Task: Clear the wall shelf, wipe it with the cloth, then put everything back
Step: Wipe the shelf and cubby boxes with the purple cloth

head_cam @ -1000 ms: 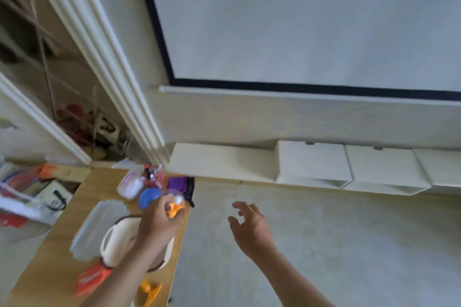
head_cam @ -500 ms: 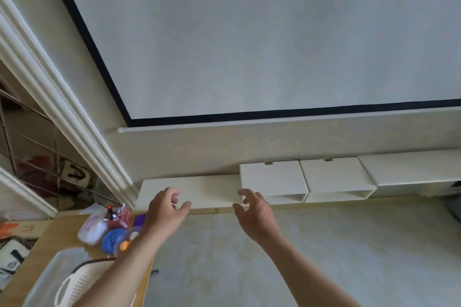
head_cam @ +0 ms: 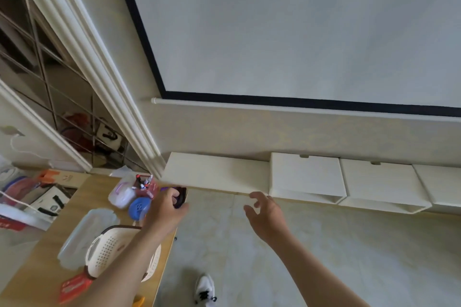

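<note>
Purple object (head_cam: 181,197) sits gripped in curled fingers (head_cam: 171,194) of the left hand (head_cam: 164,214); right hand (head_cam: 268,215) hangs loosely spread.

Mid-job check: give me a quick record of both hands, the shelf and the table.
wall shelf: top bare in view
left hand: fingers curled round dark purple item at table edge
right hand: open, holds nothing, near wall shelf front
on table: white basket, blue round item, clear lid, red packet
</note>
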A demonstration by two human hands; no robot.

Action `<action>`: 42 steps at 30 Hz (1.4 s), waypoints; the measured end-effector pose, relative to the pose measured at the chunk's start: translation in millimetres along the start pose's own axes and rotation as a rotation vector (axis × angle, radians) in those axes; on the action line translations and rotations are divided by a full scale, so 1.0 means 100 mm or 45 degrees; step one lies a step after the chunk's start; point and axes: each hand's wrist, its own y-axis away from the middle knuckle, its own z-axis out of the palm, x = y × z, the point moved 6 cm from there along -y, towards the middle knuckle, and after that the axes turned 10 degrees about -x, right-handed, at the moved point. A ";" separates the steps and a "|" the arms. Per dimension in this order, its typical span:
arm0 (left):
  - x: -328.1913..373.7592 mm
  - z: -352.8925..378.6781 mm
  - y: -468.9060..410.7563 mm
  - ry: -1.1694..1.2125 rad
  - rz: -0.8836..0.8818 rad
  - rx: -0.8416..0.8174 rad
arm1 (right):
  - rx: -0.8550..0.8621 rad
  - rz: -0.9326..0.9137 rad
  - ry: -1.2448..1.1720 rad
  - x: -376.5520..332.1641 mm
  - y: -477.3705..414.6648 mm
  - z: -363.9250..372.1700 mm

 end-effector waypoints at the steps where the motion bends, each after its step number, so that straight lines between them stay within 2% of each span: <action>1: -0.12 -0.04 -0.13 -0.001 -0.023 -0.005 | -0.018 0.016 0.013 -0.04 -0.10 0.10; 6: -0.76 -0.21 -0.90 0.069 -0.124 0.020 | -0.142 0.140 0.096 -0.28 -0.65 0.67; 9: -1.17 -0.11 -1.38 0.124 -0.210 -0.082 | -0.188 0.236 0.112 -0.34 -0.98 1.00; 14: -1.77 0.32 -2.05 0.052 -0.284 -0.261 | -0.278 0.357 0.107 -0.24 -1.44 1.55; 24: -2.25 1.30 -3.33 -0.469 -0.357 -0.485 | -0.385 0.540 0.060 0.41 -2.08 2.21; 30: -2.42 1.71 -3.55 -0.674 -0.458 -0.566 | -0.381 0.602 -0.016 0.72 -2.24 2.26; 35: -2.42 1.84 -3.63 -0.777 -0.433 -0.490 | -0.378 0.629 -0.040 0.86 -2.36 2.24; 42: -2.48 1.90 -3.64 -0.802 -0.391 -0.505 | -0.396 0.625 -0.069 0.93 -2.49 2.36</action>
